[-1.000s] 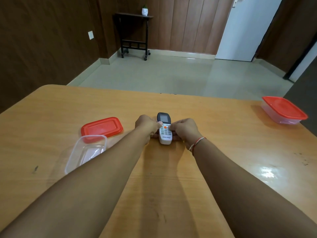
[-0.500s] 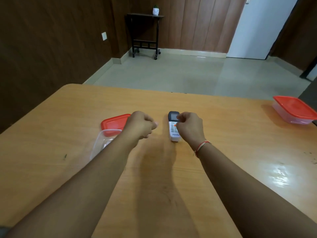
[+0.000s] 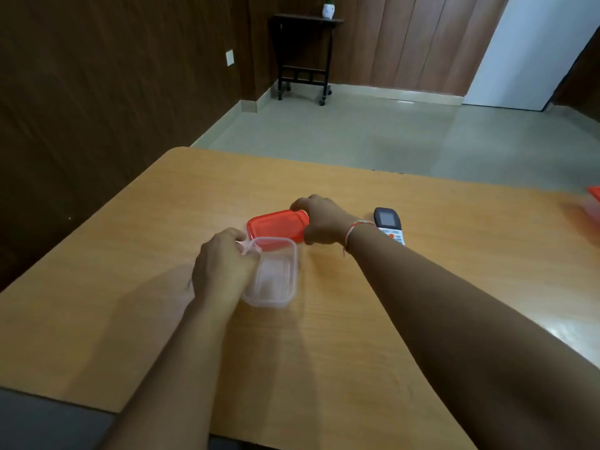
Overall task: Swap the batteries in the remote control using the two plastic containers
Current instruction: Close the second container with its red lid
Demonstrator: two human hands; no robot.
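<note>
A clear plastic container [image 3: 276,280] stands open on the wooden table [image 3: 357,336]. My left hand [image 3: 222,267] grips its left rim. Just behind it lies its red lid [image 3: 274,227], and my right hand [image 3: 319,220] holds the lid's right end with fingers curled over it. The white remote control [image 3: 388,224] with a dark screen lies face up to the right of my right wrist, untouched and partly hidden by the forearm. A second container with a red lid [image 3: 594,198] shows only as a sliver at the right edge. No batteries are visible.
The table's far edge runs behind the remote, with tiled floor beyond. A small black side table [image 3: 305,56] carrying a white pot stands against the far wooden wall. A dark strip borders the table's near left corner.
Both hands left the remote and moved left. The left hand took hold of the clear container and the right hand took the red lid. The camera turned left.
</note>
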